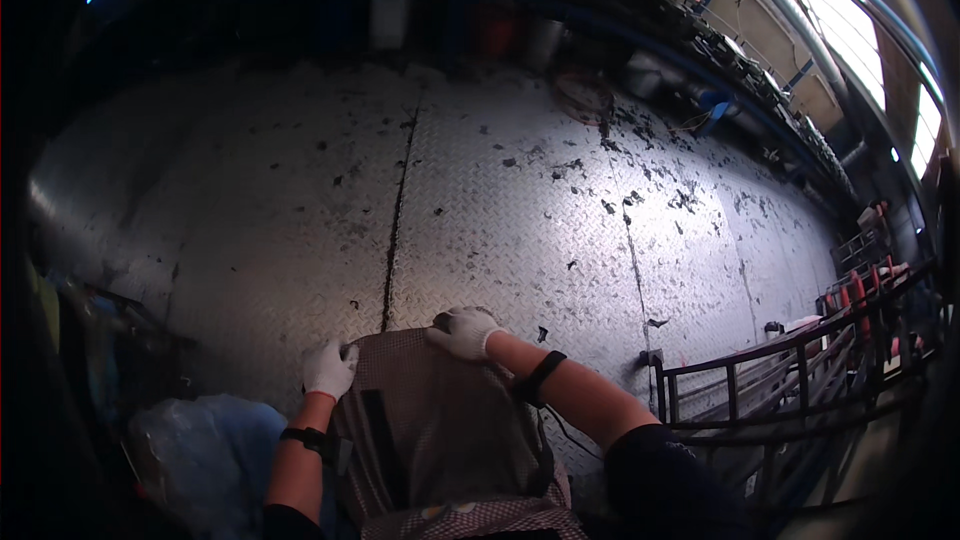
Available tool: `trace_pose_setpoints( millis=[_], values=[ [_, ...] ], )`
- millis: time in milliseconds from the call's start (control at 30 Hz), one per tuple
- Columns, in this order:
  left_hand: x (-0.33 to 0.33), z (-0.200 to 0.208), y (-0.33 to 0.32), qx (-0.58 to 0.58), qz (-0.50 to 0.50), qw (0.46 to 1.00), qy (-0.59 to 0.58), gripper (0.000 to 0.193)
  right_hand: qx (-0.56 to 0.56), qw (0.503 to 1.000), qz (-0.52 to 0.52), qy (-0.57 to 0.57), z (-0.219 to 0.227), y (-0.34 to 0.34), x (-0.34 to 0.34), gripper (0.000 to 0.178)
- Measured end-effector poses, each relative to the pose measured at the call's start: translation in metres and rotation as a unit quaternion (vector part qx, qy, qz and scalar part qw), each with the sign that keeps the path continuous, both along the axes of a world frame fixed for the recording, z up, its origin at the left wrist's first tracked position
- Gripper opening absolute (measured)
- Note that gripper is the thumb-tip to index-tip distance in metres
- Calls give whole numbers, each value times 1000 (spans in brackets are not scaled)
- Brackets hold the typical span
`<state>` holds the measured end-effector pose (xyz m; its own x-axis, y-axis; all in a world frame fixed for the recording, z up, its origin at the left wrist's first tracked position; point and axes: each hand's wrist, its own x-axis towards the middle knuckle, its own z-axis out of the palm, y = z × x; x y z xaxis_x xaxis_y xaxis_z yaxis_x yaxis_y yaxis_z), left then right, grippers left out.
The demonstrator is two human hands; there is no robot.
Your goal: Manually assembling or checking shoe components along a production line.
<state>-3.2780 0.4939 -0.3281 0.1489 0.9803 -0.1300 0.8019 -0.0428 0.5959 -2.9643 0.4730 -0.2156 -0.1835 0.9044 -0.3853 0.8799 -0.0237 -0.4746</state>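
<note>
A brown checked cloth (440, 410) with dark strap-like strips stretches out in front of my body at the lower middle. White gloves cover both of my hands. My left hand (330, 368) is closed on the cloth's far left corner. At its far right edge, my right hand (465, 332) is closed too, fingers curled over the border. The near part of the cloth is folded and shows a small yellow patch. Black bands circle both my forearms.
Metal tread plates (480, 200) with dark scraps cover the floor ahead. To the right stands a black metal rail (790, 355) beside long bars. A clear plastic bag (210, 450) with something blue lies at the lower left. Dim containers (390, 18) line the back.
</note>
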Motion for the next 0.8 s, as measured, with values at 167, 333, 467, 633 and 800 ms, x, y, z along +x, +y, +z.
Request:
trace_pose_setpoints(
  millis=[167,333,467,633,800],
  values=[
    [-5,18,-1,-9,6,1000,19,34,34,997,-2,-66,13,-2,-14,50],
    [19,70,-2,3,-28,995,97,31,112,991,-52,-48,-5,-10,-5,43],
    [15,76,-5,-1,-18,992,124,31,75,995,-49,-51,-3,-6,-8,42],
    [20,84,-6,4,-29,994,104,30,83,993,-73,-40,-14,-7,-3,43],
    [12,74,-6,33,-32,994,96,28,103,992,-67,-34,-10,-8,-5,43]
  ],
)
